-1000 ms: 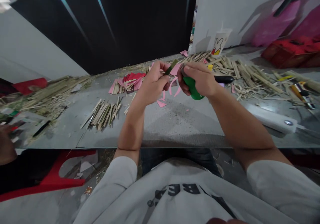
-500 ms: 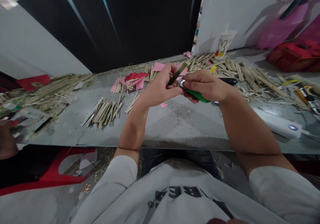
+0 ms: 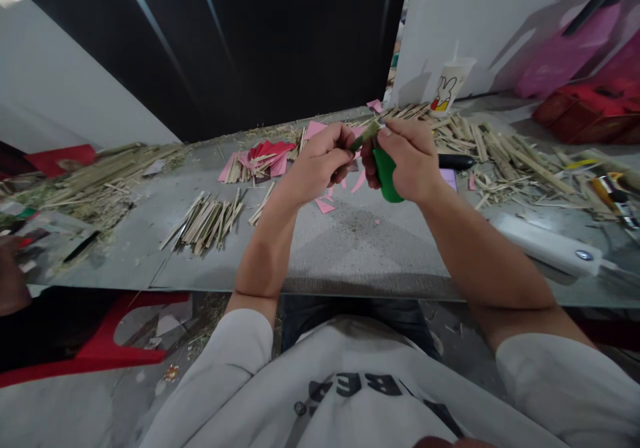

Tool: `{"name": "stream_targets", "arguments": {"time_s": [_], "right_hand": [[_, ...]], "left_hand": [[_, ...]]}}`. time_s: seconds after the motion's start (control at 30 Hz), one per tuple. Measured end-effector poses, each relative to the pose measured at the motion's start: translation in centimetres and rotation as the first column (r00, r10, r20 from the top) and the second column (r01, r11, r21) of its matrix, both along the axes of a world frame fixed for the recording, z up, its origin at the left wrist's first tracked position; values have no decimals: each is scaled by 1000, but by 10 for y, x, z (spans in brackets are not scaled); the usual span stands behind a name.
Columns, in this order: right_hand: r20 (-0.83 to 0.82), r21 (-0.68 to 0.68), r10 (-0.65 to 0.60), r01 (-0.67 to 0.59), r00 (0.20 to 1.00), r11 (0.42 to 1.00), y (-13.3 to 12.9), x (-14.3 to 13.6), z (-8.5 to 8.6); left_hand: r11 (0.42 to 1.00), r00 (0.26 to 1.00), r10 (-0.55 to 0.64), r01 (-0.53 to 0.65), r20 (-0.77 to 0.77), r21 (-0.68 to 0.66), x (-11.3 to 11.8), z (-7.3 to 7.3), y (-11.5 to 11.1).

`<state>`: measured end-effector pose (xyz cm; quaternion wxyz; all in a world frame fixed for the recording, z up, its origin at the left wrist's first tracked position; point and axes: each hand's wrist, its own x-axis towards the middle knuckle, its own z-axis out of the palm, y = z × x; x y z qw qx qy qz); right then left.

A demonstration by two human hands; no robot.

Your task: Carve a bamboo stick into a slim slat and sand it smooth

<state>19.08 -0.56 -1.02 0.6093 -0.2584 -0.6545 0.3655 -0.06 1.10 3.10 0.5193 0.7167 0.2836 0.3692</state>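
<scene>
**Green strip [image 3: 370, 134] between left grip [image 3: 316, 168] and right grip [image 3: 414, 161]**

Left grip pinches one end; right grip is closed round green tool [image 3: 388, 180], just beside. Strip probably light, springy, prone to splitting; best pinched across flat faces. Tool head mostly hidden by fingers; contact with strip unclear.

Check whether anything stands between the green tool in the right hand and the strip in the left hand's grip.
Nothing visible does: the right hand holds the green tool close beside the strip in the left hand. Fingers hide whether they touch. Pink paper scraps lie on the table below.
</scene>
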Motion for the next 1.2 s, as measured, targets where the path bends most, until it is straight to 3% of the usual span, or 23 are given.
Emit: {"name": "stream_targets", "arguments": {"time_s": [0.2, 0.53, 0.9, 1.03, 1.2], "right_hand": [[162, -4, 113, -114, 980, 993, -5, -3, -4], [160, -102, 278, -264, 947, 959, -1, -1, -1], [168, -117, 541, -528, 824, 841, 1, 11, 5], [188, -142, 562, -543, 806, 827, 0, 15, 5], [195, -192, 581, -550, 790, 813, -2, 17, 6]], "left_hand": [[991, 992, 117, -114, -39, 71, -3, -1, 5], [966, 990, 106, -82, -89, 245, -6, -6, 8], [868, 976, 17, 94, -217, 487, -13, -11, 7], [846, 961, -69, 198, -266, 495, -16, -12, 13], [807, 957, -47, 206, -287, 553, -13, -17, 21]]}}
